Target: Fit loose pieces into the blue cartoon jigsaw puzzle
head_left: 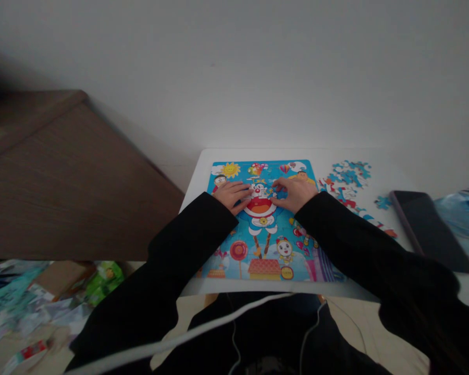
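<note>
A colourful cartoon jigsaw puzzle board (263, 245) lies on a white table (203, 172) in front of me. My left hand (231, 194) rests flat on the puzzle's upper middle, fingers stretched toward the white cartoon face. My right hand (296, 192) lies on the other side of that face, fingers pointing left and pressing on the pieces there. Both arms wear black sleeves. Whether a fingertip pinches a single piece is too small to tell.
Loose puzzle pieces (349, 179) lie scattered right of the board. A dark phone or tablet (430, 229) lies further right, beside a blue plastic bag (463, 213). A brown wooden surface (62, 177) stands at the left; paper and packaging (42, 297) litter the floor. White cables (234, 312) cross my lap.
</note>
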Tool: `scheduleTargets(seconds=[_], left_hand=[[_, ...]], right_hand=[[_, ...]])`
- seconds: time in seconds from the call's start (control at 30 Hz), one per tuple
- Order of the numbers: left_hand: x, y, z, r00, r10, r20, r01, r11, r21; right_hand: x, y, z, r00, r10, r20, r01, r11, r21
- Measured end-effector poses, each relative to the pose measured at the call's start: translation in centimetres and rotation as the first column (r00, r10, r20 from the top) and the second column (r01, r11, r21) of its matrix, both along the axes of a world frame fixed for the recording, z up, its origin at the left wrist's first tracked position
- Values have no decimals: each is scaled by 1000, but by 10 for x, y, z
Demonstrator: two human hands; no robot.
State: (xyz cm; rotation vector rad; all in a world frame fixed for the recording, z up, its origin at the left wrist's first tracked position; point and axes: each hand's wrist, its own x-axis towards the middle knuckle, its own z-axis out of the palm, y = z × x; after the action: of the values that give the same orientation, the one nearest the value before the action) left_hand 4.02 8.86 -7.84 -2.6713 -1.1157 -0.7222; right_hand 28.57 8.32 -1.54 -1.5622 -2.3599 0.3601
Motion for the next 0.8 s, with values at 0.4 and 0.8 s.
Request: scheduleTargets(seconds=[0.4,0.8], left_hand=[[2,0,-2,1000,5,10,-4,1000,-24],[5,-2,5,999,35,-27,-39,989,-141]], right_hand=[[1,3,-4,973,-19,-229,0,996,-84],[-6,31,-5,715,-301,-631,-81,861,-502]])
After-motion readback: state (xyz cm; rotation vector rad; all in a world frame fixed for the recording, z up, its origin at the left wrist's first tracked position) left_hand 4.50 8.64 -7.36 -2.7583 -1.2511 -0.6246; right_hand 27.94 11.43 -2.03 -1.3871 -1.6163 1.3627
